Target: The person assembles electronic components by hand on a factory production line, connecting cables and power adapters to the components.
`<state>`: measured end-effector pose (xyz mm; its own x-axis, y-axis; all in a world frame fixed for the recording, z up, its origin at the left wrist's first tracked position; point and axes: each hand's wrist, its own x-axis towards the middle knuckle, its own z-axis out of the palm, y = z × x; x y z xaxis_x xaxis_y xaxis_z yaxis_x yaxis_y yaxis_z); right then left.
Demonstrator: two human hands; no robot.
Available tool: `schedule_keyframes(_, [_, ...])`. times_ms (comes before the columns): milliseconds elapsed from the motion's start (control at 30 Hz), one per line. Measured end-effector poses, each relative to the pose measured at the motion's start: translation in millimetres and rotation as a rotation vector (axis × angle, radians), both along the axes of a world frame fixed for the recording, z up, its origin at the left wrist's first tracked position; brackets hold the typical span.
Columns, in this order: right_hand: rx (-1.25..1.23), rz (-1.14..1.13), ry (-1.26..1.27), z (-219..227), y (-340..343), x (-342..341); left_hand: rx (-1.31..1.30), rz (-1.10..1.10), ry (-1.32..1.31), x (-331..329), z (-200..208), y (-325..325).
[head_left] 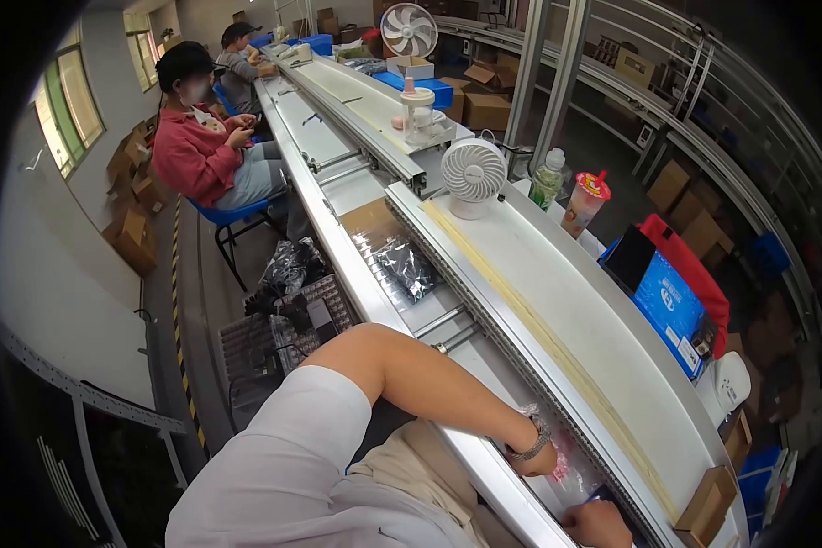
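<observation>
My left arm in a white short sleeve reaches across the work shelf. My left hand (541, 458), with a metal bracelet at the wrist, closes on a crumpled clear plastic bag (564, 468) with something pink inside. My right hand (597, 526) shows at the lower edge, fingers curled beside a small dark object (609, 499). Whether it grips that object is hidden. Both hands lie on the narrow shelf next to the white conveyor belt (557, 292).
A small white fan (472, 176), a green bottle (546, 179) and a lidded drink cup (585, 202) stand at the belt. A dark foil bag (409, 267) lies on the shelf. A blue bin (669, 306) sits on the right. A person in red (199, 151) sits on the left.
</observation>
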<state>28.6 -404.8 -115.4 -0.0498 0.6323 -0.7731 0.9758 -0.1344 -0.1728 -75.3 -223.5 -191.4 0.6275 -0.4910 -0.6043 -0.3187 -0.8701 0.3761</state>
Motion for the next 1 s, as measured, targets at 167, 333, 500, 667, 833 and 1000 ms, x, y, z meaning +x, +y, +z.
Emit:
schedule_keyframes(167, [-0.006,-0.05,0.243,-24,-20,28,-0.304,0.107,0.081,-5,-14,13])
schedule_keyframes(333, [0.069,-0.082,0.045,-18,-18,19,-0.311,0.152,0.09,-7,-19,11])
schedule_keyframes(500, [0.127,0.059,0.068,-25,-29,19,-0.161,0.028,-0.051,-5,-19,2])
schedule_keyframes(667, [-0.056,-0.003,0.311,-39,-16,35,-0.345,0.148,0.077,-11,-15,16])
schedule_keyframes(833, [0.133,-0.083,0.199,-30,-22,29,-0.371,0.152,0.004,-9,-23,17])
schedule_keyframes(1000, [0.213,0.036,0.168,-38,-18,29,-0.206,0.242,0.009,-10,0,13])
